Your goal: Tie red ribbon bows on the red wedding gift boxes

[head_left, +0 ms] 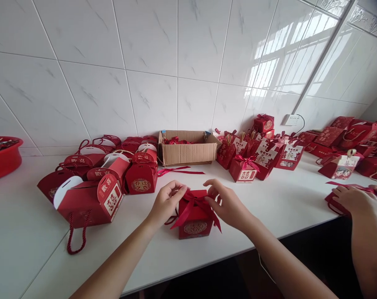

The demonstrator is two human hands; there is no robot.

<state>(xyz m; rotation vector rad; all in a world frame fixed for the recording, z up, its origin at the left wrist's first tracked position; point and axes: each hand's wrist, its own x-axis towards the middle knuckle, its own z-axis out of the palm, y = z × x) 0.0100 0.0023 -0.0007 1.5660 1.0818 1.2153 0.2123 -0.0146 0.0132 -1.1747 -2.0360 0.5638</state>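
A small red gift box (pixel 195 228) with a gold round emblem stands upright before me, near the front edge of the table. On its top is a red ribbon (pixel 195 201) tied in a bow, its tails hanging down the front. At the bow's left side, my left hand (pixel 170 200) is closed, thumb and forefinger pinching the ribbon loop. My right hand (pixel 227 202) curls round the right loop, its forefinger raised; some fingertips are hidden. A dark red cord handle (pixel 172 217) shows at the box's left side.
Red gift boxes (pixel 91 199) crowd the left, near a red basin (pixel 7 160). Behind is a cardboard box (pixel 188 153) holding red items, with a loose ribbon (pixel 180 170) before it. Finished-looking boxes (pixel 242 170) stand right. A co-worker's hand (pixel 356 199) rests on another box.
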